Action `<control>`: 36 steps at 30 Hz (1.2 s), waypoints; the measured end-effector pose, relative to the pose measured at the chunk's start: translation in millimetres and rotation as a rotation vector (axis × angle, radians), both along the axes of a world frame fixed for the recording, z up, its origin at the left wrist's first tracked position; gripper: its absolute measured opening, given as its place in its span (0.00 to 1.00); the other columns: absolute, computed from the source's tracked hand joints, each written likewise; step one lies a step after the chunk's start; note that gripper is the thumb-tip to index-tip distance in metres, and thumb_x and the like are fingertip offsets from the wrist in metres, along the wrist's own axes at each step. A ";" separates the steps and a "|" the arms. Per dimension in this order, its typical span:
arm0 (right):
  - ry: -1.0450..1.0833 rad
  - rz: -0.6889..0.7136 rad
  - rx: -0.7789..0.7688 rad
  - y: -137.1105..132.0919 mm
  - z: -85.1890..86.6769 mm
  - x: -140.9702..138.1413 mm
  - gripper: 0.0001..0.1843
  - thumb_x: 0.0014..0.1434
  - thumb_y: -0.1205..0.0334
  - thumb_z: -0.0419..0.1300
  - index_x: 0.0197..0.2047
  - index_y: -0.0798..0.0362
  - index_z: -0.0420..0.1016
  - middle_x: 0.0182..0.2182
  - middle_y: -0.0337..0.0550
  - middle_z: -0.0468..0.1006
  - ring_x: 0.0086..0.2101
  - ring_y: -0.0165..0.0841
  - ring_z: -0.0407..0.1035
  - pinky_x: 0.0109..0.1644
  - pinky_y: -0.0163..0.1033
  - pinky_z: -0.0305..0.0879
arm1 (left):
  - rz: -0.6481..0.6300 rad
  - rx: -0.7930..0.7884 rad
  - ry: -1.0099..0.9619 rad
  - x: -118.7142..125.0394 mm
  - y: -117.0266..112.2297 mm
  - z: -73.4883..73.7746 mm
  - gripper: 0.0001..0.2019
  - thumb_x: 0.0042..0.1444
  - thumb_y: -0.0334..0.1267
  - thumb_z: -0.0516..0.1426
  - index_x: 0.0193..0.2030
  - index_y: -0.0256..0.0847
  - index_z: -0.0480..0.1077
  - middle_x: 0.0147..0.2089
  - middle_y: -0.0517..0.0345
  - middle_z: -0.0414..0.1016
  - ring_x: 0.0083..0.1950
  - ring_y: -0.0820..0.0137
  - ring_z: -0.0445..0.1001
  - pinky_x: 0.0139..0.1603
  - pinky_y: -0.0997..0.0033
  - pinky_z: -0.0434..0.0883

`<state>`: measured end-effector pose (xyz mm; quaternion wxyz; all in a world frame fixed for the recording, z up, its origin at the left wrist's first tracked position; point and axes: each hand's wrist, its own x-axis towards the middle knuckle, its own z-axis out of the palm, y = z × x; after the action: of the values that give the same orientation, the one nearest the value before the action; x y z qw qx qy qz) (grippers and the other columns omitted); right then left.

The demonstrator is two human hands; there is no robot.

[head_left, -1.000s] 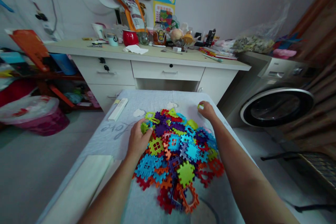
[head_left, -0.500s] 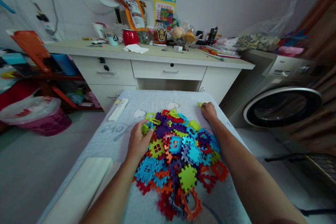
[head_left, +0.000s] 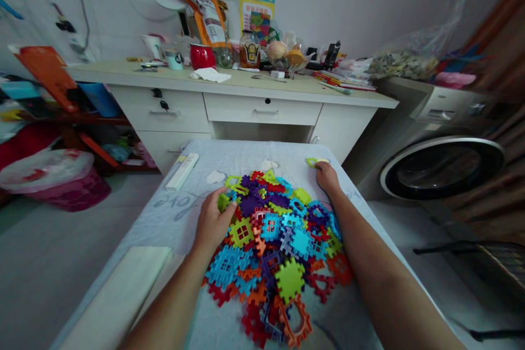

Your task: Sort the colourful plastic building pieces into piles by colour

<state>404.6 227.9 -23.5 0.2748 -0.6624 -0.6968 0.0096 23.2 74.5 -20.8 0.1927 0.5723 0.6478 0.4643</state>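
Note:
A heap of coloured plastic interlocking tiles (head_left: 279,240) lies on a low table covered with a pale cloth (head_left: 246,156). My left hand (head_left: 213,221) rests on the heap's left edge, its fingers curled round a yellow-green tile (head_left: 223,202). My right hand (head_left: 327,175) lies at the heap's far right corner, fingers bent down onto the cloth. A lone yellow-green tile (head_left: 312,162) sits on the cloth just beyond its fingertips, apart from the heap.
A white box (head_left: 182,171) lies at the table's far left and a pale flat slab (head_left: 118,295) at its near left. Behind stands a cluttered white desk with drawers (head_left: 262,109). To the right is a washing machine (head_left: 438,158), to the left a pink tub (head_left: 53,180).
My right hand has set the lone yellow-green tile down on the cloth and drawn back a little toward the heap. My left hand has stayed on the heap's left edge.

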 end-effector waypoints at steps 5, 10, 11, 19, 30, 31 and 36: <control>0.012 0.007 0.029 1.9 -3.4 2.1 0.20 0.55 0.71 0.52 0.48 0.55 0.78 0.51 0.53 0.77 0.54 0.41 0.68 0.60 0.45 0.62 | -0.006 -0.007 0.007 0.1 -0.5 1.2 0.21 0.55 0.46 0.57 0.56 0.43 0.68 0.56 0.50 0.72 0.59 0.59 0.69 0.64 0.55 0.64; 0.095 0.022 0.090 -3.8 4.8 6.7 0.21 0.51 0.66 0.57 0.49 0.57 0.77 0.50 0.56 0.76 0.52 0.44 0.68 0.60 0.50 0.62 | -0.004 0.005 0.003 -0.6 0.2 1.2 0.21 0.56 0.45 0.57 0.55 0.44 0.68 0.56 0.51 0.73 0.59 0.60 0.69 0.64 0.56 0.64; 0.118 0.040 0.074 -6.5 10.5 7.7 0.20 0.51 0.64 0.58 0.48 0.56 0.77 0.49 0.55 0.77 0.50 0.44 0.70 0.58 0.50 0.63 | -0.005 0.005 0.003 -0.7 0.3 0.9 0.21 0.56 0.45 0.57 0.55 0.44 0.68 0.56 0.51 0.73 0.59 0.60 0.69 0.64 0.56 0.64; 0.272 0.517 -0.558 -36.5 72.6 -17.1 0.19 0.54 0.56 0.60 0.47 0.56 0.78 0.37 0.44 0.79 0.31 0.31 0.70 0.36 0.35 0.66 | -0.009 -0.017 -0.003 0.0 -0.9 1.6 0.21 0.56 0.45 0.56 0.56 0.44 0.68 0.57 0.51 0.72 0.60 0.59 0.68 0.64 0.55 0.63; 0.062 0.567 -0.711 -44.9 74.6 -36.1 0.10 0.46 0.66 0.62 0.34 0.55 0.80 0.29 0.38 0.78 0.31 0.30 0.68 0.36 0.33 0.63 | -0.010 0.004 0.018 -0.4 -0.3 3.1 0.20 0.55 0.45 0.56 0.54 0.42 0.68 0.56 0.50 0.73 0.59 0.60 0.69 0.64 0.55 0.63; 0.063 0.573 -0.708 -44.2 73.7 -35.1 0.10 0.46 0.66 0.62 0.35 0.55 0.80 0.30 0.38 0.78 0.31 0.30 0.68 0.36 0.33 0.63 | -0.011 0.007 0.019 -0.2 -0.3 3.3 0.20 0.55 0.45 0.56 0.54 0.42 0.69 0.55 0.50 0.73 0.59 0.60 0.69 0.64 0.56 0.63; 0.010 0.551 -0.749 -40.3 65.4 -34.3 0.10 0.43 0.67 0.61 0.32 0.54 0.80 0.25 0.35 0.76 0.28 0.29 0.66 0.32 0.32 0.61 | -0.005 0.003 0.010 1.2 -0.6 4.8 0.20 0.55 0.44 0.56 0.54 0.42 0.69 0.55 0.50 0.73 0.59 0.60 0.69 0.64 0.55 0.63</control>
<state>370.4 187.6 41.9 0.0074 -0.5062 -0.7941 0.3363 24.4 74.0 -16.0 0.1897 0.5768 0.6465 0.4619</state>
